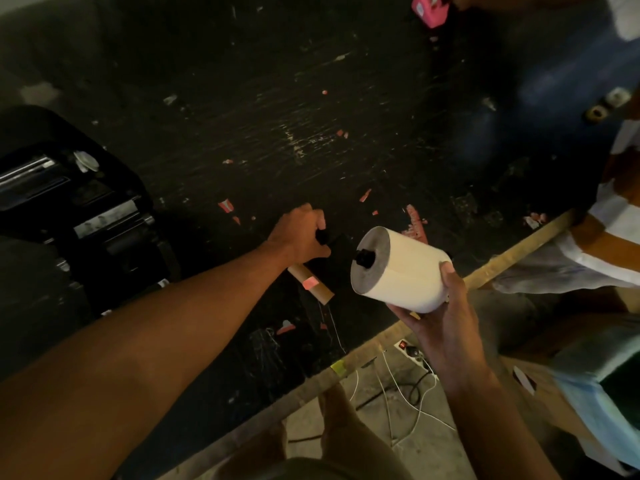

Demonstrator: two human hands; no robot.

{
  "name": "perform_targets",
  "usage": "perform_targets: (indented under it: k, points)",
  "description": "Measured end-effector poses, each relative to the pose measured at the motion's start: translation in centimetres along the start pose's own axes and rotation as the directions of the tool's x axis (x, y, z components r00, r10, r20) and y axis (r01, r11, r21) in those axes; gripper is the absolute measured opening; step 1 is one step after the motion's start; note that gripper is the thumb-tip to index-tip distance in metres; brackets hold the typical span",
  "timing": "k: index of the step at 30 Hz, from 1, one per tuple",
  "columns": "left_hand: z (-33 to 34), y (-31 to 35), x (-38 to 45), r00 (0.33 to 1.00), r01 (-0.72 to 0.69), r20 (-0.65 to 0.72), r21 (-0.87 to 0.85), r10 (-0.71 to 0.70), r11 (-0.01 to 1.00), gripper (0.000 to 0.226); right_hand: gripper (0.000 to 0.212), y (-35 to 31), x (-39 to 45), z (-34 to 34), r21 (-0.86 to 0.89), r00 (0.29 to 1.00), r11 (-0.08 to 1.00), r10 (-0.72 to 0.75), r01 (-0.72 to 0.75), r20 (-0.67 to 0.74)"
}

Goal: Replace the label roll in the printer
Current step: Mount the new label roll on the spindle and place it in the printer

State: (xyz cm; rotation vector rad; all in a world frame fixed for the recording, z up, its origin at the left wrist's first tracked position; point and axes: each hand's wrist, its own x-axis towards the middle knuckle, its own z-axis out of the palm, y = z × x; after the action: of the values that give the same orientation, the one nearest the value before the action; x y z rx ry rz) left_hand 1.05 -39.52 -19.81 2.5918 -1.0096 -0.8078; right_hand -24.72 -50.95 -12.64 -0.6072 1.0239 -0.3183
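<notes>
My right hand (446, 317) holds a full white label roll (401, 268) from below, lifted above the table's front edge, with a black spindle end (364, 258) poking out of its core. My left hand (301, 235) rests on the black table (277, 116), fingers closed on a small black flat part (334, 242). An empty brown cardboard core (311, 284) with a pink sticker lies just below that hand. The black label printer (69, 209) stands open at the far left, its metal rollers showing.
Pink label scraps (414, 223) litter the table. A pink device (431, 8) sits at the far edge beside another person's arm. The wooden table edge (512, 251) runs diagonally; beneath it are a power strip (412, 351) and white cables. Cloth and a box lie right.
</notes>
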Motion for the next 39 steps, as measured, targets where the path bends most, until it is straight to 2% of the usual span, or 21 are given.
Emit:
perform_targets:
  k: [2, 4, 5, 7, 9, 10, 12, 13, 14, 16, 18, 21, 24, 26, 31, 35, 39]
  points:
    - [-1.0, -0.4, -0.3, 0.997, 0.052, -0.039, -0.211, -0.061, 0.976, 0.041, 0.060, 0.2, 0.0, 0.4, -0.006, 1.000, 1.000, 0.006, -0.006, 0.000]
    - [-2.6, -0.9, -1.2, 0.992, 0.114, 0.011, -0.482, -0.124, 0.868, 0.033, 0.065, 0.4, 0.0, 0.9, -0.007, 1.000, 1.000, 0.004, -0.004, 0.013]
    - [-3.5, -1.3, -2.0, 0.990, 0.137, 0.055, -0.622, -0.132, 0.771, 0.030, 0.061, 0.4, 0.0, 1.3, -0.006, 1.000, 1.000, 0.003, -0.003, 0.029]
    - [-5.2, -2.0, -4.7, 0.986, 0.165, 0.131, -0.850, -0.102, 0.500, 0.028, 0.059, 0.6, 0.0, 2.4, 0.000, 0.999, 1.000, 0.016, -0.016, 0.052]
    - [-6.0, -2.8, -7.9, 0.985, 0.174, 0.167, -0.945, -0.049, 0.276, 0.031, 0.066, 0.9, -0.1, 3.7, -0.003, 0.999, 1.000, 0.027, -0.026, 0.046]
    - [-6.0, -3.2, -9.4, 0.985, 0.171, 0.168, -0.961, -0.035, 0.217, 0.033, 0.060, 1.1, -0.2, 4.4, -0.016, 0.998, 1.000, 0.022, -0.021, 0.054]
    - [-5.9, -3.8, -12.1, 0.989, 0.145, 0.141, -0.975, -0.036, 0.168, 0.037, 0.027, 1.5, -0.7, 6.0, -0.035, 0.995, 0.999, 0.019, -0.016, 0.095]
    - [-5.8, -4.0, -13.3, 0.992, 0.121, 0.115, -0.979, -0.045, 0.165, 0.038, 0.017, 1.8, -0.9, 6.7, -0.033, 0.994, 0.999, 0.033, -0.029, 0.104]
    - [-5.8, -4.2, -14.3, 0.995, 0.091, 0.083, -0.981, -0.053, 0.172, 0.038, 0.018, 2.2, -1.0, 7.3, -0.038, 0.993, 0.998, 0.056, -0.052, 0.101]
    - [-5.9, -4.5, -16.2, 0.998, 0.002, -0.011, -0.975, -0.058, 0.221, 0.039, 0.046, 3.0, -1.3, 8.6, -0.084, 0.992, 0.992, 0.102, -0.097, 0.068]
    - [-6.0, -4.8, -17.7, 0.991, -0.093, -0.119, -0.945, -0.063, 0.314, 0.040, 0.066, 3.8, -2.0, 10.0, -0.141, 0.989, 0.982, 0.137, -0.129, 0.055]
    - [-6.5, -5.9, -19.6, 0.970, -0.155, -0.224, -0.866, -0.091, 0.475, 0.041, 0.078, 4.7, -3.1, 11.5, -0.183, 0.982, 0.970, 0.173, -0.158, 0.072]
    - [-7.3, -7.0, -21.5, 0.960, -0.148, -0.254, -0.821, -0.120, 0.551, 0.042, 0.091, 5.5, -3.8, 12.8, -0.194, 0.978, 0.966, 0.192, -0.173, 0.085]
    - [-7.6, -7.4, -22.6, 0.955, -0.145, -0.263, -0.813, -0.134, 0.565, 0.042, 0.089, 5.9, -4.3, 13.5, -0.222, 0.976, 0.960, 0.196, -0.172, 0.092]
    - [-8.5, -8.3, -25.3, 0.932, -0.151, -0.317, -0.780, -0.175, 0.607, 0.042, 0.062, 7.4, -5.3, 15.3, -0.282, 0.974, 0.947, 0.193, -0.153, 0.118]
    - [-8.5, -8.9, -26.9, 0.916, -0.147, -0.340, -0.777, -0.212, 0.613, 0.047, 0.074, 8.8, -6.2, 16.6, -0.284, 0.967, 0.945, 0.208, -0.160, 0.149]
    - [-8.1, -9.6, -28.5, 0.906, -0.078, -0.310, -0.791, -0.288, 0.606, 0.050, 0.076, 10.2, -6.9, 17.8, -0.361, 0.978, 0.931, 0.123, -0.055, 0.170]
